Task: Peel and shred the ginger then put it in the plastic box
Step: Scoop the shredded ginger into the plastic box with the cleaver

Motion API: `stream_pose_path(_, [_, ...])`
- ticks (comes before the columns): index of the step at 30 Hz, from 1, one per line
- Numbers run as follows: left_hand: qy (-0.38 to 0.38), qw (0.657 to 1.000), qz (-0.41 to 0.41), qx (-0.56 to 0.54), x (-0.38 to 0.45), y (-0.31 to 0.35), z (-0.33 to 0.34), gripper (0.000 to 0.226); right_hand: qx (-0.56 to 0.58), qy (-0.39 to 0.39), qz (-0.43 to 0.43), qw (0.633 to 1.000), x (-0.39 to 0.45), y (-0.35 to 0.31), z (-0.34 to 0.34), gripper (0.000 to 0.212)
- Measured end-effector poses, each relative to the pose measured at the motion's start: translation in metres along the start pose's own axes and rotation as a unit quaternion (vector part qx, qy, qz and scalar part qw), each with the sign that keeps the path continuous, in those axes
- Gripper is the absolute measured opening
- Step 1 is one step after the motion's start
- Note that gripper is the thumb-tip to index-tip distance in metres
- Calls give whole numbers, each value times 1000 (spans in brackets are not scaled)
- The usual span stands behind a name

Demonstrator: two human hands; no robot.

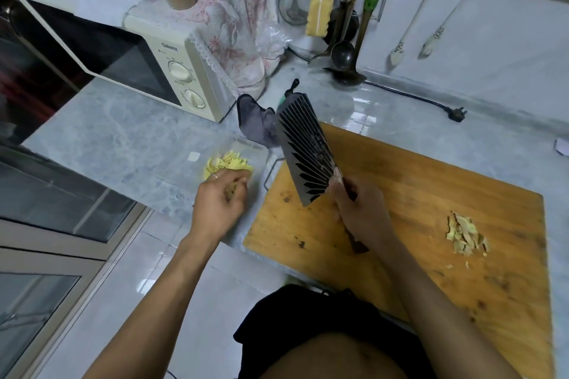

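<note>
The shredded ginger (227, 164) lay as a pale yellow heap inside the clear plastic box (260, 154), which stood on the grey marble counter (123, 138) just left of the wooden cutting board (431, 194). The left hand (220, 197) was over the near side of the box with its fingers curled downward at the heap; blur prevented confirming whether that grip held any shreds. The right hand (361, 212) had a closed grip round the handle of a cleaver (304, 148), whose dark ribbed blade was raised off the board and tilted up toward the box. A small pile of ginger peelings (465, 234) rested on the right part of the board, well apart from both hands. A cream microwave (172, 71) stood at the rear left of the counter.
</note>
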State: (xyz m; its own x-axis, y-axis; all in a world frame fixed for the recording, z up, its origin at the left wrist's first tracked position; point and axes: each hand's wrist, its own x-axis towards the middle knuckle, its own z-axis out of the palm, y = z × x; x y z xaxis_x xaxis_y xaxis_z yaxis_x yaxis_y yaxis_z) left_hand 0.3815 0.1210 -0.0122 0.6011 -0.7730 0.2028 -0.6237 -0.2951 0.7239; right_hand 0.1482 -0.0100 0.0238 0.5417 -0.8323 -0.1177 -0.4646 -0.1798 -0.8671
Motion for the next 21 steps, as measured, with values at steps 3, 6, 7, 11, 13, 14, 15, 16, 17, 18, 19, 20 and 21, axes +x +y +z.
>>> stream_pose_path(3, [-26, 998, 28, -57, -15, 23, 33, 20, 10, 52, 45, 998, -18, 31, -17, 38])
stream_pose_path(6, [-57, 996, 31, -53, -29, 27, 71, 23, 4, 94, 97, 991, -42, 62, -33, 40])
stream_pose_path(7, [-66, 997, 20, -45, -32, 25, 82, 25, 17, 102, 118, 988, -53, 71, -37, 41])
stream_pose_path(11, [-89, 995, -36, 11, -40, 23, 112, 43, 107, 139, 180, 968, -93, 91, -46, 40])
stream_pose_path(13, [-93, 995, -29, 37, -40, 28, 120, 46, 135, 149, 202, 958, -104, 100, -48, 42])
stream_pose_path(14, [-93, 994, -24, 53, -39, 30, 124, 48, 146, 150, 212, 955, -108, 107, -47, 43])
stream_pose_path(15, [-92, 993, -24, 69, -38, 33, 128, 49, 154, 149, 218, 952, -111, 113, -45, 44])
stream_pose_path(16, [-94, 992, -25, 84, -37, 35, 132, 51, 159, 149, 219, 951, -113, 118, -41, 44])
stream_pose_path(17, [-96, 990, -28, 95, -36, 38, 135, 53, 155, 150, 215, 953, -116, 123, -36, 43])
stream_pose_path(18, [-99, 990, -33, 98, -36, 41, 139, 56, 144, 148, 204, 957, -117, 125, -30, 42])
stream_pose_path(19, [-105, 989, -38, 95, -36, 45, 143, 59, 127, 142, 191, 963, -116, 125, -24, 41])
stream_pose_path(20, [-111, 989, -42, 89, -37, 49, 147, 61, 108, 131, 182, 969, -114, 124, -16, 41])
stream_pose_path(21, [-114, 989, -45, 82, -37, 53, 152, 62, 89, 118, 175, 973, -110, 122, -9, 42])
